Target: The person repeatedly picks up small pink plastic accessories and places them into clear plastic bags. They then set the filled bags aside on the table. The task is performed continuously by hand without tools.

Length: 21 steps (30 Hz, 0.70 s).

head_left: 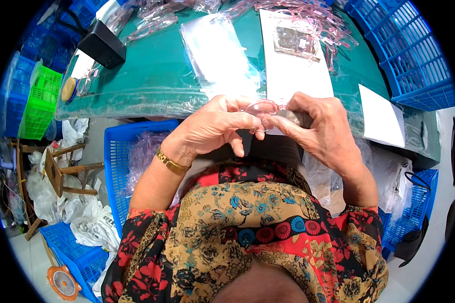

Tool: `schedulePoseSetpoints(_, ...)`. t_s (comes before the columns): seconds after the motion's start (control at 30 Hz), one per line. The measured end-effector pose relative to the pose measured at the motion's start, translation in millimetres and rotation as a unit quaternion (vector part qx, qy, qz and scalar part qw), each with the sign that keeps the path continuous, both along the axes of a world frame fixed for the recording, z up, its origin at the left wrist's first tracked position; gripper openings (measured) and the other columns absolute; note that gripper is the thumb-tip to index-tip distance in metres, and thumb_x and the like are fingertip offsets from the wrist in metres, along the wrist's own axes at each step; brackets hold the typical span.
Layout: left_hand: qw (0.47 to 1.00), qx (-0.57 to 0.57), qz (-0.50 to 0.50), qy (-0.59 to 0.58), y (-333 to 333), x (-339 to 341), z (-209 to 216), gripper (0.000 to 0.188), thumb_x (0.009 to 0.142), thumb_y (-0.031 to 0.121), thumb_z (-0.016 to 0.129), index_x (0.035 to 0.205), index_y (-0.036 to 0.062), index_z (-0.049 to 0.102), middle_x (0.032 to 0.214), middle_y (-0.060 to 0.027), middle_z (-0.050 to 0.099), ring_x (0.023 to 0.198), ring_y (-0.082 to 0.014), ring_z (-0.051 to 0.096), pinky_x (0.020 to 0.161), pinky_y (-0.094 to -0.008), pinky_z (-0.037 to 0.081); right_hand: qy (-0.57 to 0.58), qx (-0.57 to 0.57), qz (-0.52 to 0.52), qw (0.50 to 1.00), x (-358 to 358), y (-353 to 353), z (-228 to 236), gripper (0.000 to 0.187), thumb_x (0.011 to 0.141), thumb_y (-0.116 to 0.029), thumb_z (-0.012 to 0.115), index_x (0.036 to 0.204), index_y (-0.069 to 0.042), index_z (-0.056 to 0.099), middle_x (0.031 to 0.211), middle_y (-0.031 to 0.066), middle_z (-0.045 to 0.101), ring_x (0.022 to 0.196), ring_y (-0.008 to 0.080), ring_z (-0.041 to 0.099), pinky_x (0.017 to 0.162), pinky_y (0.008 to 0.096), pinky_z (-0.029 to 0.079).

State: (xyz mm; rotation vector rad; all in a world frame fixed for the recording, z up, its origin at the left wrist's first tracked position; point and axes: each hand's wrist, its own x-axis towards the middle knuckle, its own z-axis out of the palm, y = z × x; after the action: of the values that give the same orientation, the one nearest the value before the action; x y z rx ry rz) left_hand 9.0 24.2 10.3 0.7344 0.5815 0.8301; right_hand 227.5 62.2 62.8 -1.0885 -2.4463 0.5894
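A pair of eyeglasses (262, 107) with a thin pinkish frame is held between my two hands, over the table's front edge. My left hand (220, 121) grips it from the left with thumb and fingers closed on the frame. From the right, my right hand (321, 123) pinches it near the middle with thumb and index finger. My fingers cover part of the frame. Beyond my hands, a white sheet in clear plastic (220, 55) and a long white sheet (293, 78) lie on the green tabletop (151, 76).
Many pink-framed glasses (333, 30) pile up along the table's far side. A black box (102, 45) stands at the far left. Blue baskets (414, 55) flank the table, and another blue basket (114, 177) with plastic-wrapped items sits below left. A wooden stool (60, 171) is on the floor.
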Motion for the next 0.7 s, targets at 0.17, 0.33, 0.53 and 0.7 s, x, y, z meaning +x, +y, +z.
schedulePoseSetpoints(0.17,1.0,-0.022,0.011,-0.003,0,-2,4,0.047,0.087,0.004,0.058,0.13,-0.0102,0.047,0.099,-0.011,0.058,0.083,-0.0138,0.06,0.047,-0.0177,0.057,0.077,-0.007,-0.078,0.994,10,11,8,0.029,0.077,-0.026,0.078,0.082,-0.002,0.061,0.061,0.0086,0.06,0.052,0.0143,0.055,0.05,0.0275,0.044)
schedulePoseSetpoints(0.33,0.997,-0.058,0.038,-0.016,-1,-5,10,0.044,0.086,0.002,0.058,0.127,-0.0118,0.049,0.093,-0.0091,0.057,0.074,-0.012,0.055,0.043,-0.0153,0.053,0.136,-0.081,-0.102,0.982,26,27,-4,0.03,0.081,-0.027,0.075,0.096,-0.003,0.064,0.071,0.0051,0.062,0.064,0.0082,0.055,0.057,0.0257,0.044)
schedulePoseSetpoints(0.53,0.995,-0.037,0.084,0.032,-1,-8,21,0.037,0.084,0.003,0.062,0.119,-0.0094,0.055,0.083,-0.0042,0.057,0.066,-0.0058,0.051,0.037,-0.0134,0.042,0.262,-0.312,0.011,0.913,23,27,-17,0.027,0.088,-0.022,0.068,0.106,-0.003,0.063,0.078,0.0019,0.064,0.073,0.0074,0.059,0.068,0.0231,0.046)
schedulePoseSetpoints(0.7,0.991,-0.005,0.08,0.106,-6,-6,25,0.033,0.084,0.007,0.067,0.114,-0.0041,0.059,0.074,-0.0014,0.058,0.058,-0.0034,0.05,0.037,-0.0149,0.039,0.251,-0.414,0.025,0.875,16,21,-4,0.023,0.091,-0.023,0.064,0.107,-0.005,0.063,0.08,-0.0001,0.063,0.069,0.0037,0.056,0.057,0.0188,0.039)
